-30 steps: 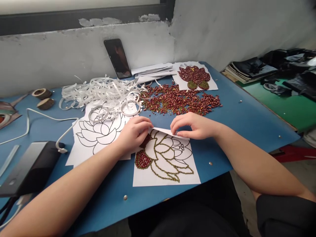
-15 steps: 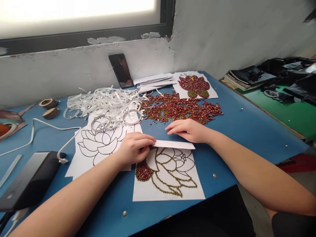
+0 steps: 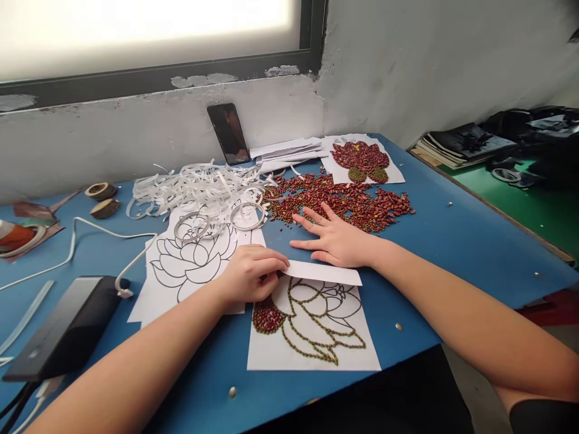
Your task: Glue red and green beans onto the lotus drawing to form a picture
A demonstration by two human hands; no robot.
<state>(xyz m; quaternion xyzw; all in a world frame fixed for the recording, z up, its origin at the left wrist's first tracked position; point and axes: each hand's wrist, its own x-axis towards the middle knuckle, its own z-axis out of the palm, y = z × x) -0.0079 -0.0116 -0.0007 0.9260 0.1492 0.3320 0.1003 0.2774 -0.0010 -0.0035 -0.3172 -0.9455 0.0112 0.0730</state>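
Observation:
My left hand (image 3: 253,272) pinches the upper left corner of a white sheet (image 3: 280,355), whose top edge is folded over as a strip. On the sheet is a line-drawn flower, partly outlined with green beans (image 3: 312,319), and a patch of red beans (image 3: 268,318) fills the left part. My right hand (image 3: 332,238) is spread with its fingers apart just beyond the folded strip, palm down. Its fingertips are close to the near edge of a loose pile of red and green beans (image 3: 312,193); nothing is held in it.
Printed flower sheets (image 3: 167,265) lie at left under white paper strips (image 3: 181,187) and tape rings (image 3: 192,228). A phone (image 3: 229,134) leans on the wall. A finished bean flower (image 3: 360,160) is behind the beans. A black power bank (image 3: 67,328) with cables sits left.
My right hand has moved slightly left and spread its fingers wide. My left hand still pinches the sheet's corner. The whole view has shifted a little.

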